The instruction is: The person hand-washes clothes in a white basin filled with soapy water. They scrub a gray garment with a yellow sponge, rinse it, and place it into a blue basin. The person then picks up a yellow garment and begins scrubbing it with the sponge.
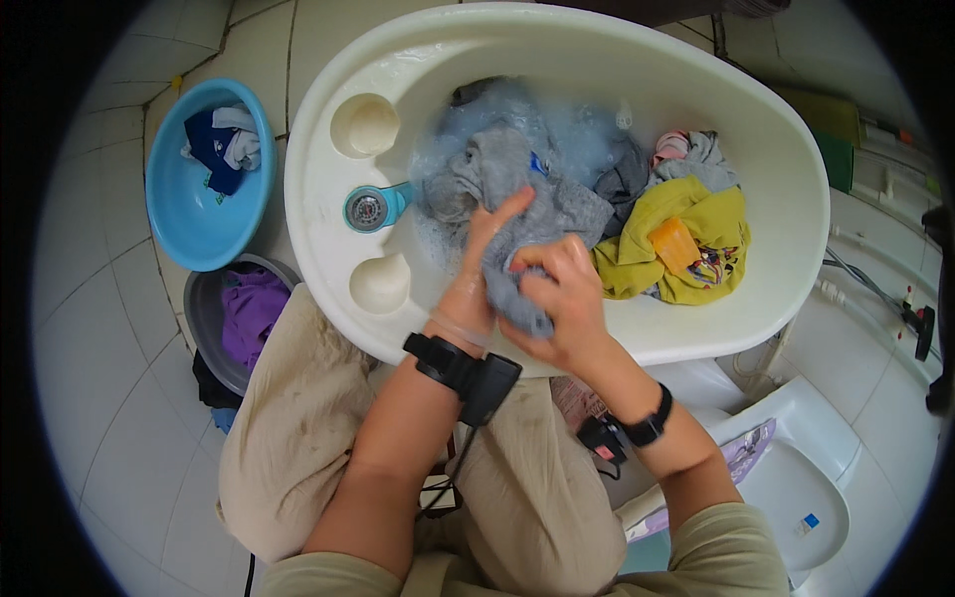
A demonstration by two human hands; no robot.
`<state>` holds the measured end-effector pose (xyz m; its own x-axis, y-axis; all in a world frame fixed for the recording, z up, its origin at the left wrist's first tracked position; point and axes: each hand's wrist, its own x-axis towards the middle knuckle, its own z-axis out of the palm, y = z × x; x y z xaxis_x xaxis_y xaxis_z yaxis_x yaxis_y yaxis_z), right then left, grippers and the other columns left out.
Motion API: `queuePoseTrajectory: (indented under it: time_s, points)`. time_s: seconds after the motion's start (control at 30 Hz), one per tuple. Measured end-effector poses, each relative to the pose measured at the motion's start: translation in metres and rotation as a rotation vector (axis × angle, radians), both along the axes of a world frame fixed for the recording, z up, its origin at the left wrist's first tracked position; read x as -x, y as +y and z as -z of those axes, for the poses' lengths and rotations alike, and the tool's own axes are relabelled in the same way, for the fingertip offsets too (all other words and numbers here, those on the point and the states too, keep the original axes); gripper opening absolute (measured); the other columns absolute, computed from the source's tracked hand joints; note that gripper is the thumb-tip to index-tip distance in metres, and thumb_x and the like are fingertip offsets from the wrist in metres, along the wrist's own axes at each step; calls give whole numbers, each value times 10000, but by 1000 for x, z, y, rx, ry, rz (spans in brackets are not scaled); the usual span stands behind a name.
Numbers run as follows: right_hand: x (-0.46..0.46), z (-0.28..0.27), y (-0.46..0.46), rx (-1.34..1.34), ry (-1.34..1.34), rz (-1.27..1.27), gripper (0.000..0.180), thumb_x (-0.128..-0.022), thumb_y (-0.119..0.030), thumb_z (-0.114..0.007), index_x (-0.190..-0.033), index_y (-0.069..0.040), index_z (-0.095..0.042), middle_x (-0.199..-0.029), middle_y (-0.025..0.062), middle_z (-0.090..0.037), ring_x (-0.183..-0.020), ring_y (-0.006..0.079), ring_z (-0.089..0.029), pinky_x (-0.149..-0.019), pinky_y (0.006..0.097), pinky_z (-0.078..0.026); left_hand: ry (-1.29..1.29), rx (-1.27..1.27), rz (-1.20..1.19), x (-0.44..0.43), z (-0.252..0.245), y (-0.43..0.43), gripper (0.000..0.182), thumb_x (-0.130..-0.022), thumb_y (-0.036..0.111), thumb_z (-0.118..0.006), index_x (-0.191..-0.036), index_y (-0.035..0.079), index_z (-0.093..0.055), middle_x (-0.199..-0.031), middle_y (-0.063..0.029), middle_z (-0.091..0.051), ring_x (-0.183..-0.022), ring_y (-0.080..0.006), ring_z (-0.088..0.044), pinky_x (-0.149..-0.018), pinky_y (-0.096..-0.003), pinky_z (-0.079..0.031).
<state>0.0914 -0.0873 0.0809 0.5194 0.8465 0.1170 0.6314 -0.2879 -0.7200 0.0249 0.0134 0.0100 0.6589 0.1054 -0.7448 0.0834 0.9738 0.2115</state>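
Note:
A wet grey garment is bunched between my two hands, its far part lying in sudsy water. My left hand lies along its left side, with the thumb stretched across the cloth. The right hand has its fingers curled around the near end, which is slightly blurred. Both hands are above the near side of a white plastic baby bathtub. To their right, a yellow-green garment with a printed patch rests in the tub. An orange bar of soap sits on top of it.
A teal-rimmed dial thermometer is set in the tub's left ledge. Further left stand a blue basin with clothes and a grey basin holding purple cloth. Pipes and a cable run along the right wall. A grey-white plastic seat is at lower right.

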Motion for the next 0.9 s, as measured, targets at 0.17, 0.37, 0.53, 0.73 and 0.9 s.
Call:
queuePoseTrajectory:
  time_s: [0.17,0.37,0.53,0.73,0.9]
  points:
    - [-4,64,-7,20,430,613,234,-703,-174,-706,-868,-15,-662,-847,148,-696,-750,339,-654,-697,399,-524,194,-5,-176,-6,11,-27,317,-945,210,-571,-1189,7,-571,-1134,-100,-598,-1032,-189,-600,-872,-330,-512]
    - [-5,72,2,167,395,450,250,-692,-175,-694,-843,22,-667,-801,188,-697,-719,290,-687,-690,384,-530,136,-82,-109,1,34,-23,340,-916,173,-583,-1176,-44,-569,-1123,-124,-621,-1013,-244,-622,-829,-367,-524]
    - [-13,58,6,-157,499,618,694,-709,-283,-776,-1321,-81,-520,-1231,261,-590,-1062,357,-630,-883,369,-496,254,-121,-150,-4,21,-18,370,-920,216,-598,-1182,-45,-574,-1128,-129,-624,-1024,-256,-627,-843,-378,-524]
    - [-7,57,-27,208,325,166,589,-641,-247,-836,-1163,-76,-622,-1348,183,-537,-1242,398,-519,-1026,416,-415,130,293,-181,-8,7,-11,499,-939,432,-578,-1271,62,-536,-1166,-107,-631,-1087,-227,-609,-945,-378,-488]
    - [1,7,-20,95,149,-94,446,-588,-163,-808,-987,-76,-629,-1318,122,-564,-1062,384,-565,-863,409,-494,53,-4,63,2,10,7,400,-909,355,-631,-1155,42,-597,-1052,-99,-663,-968,-203,-648,-863,-368,-524]
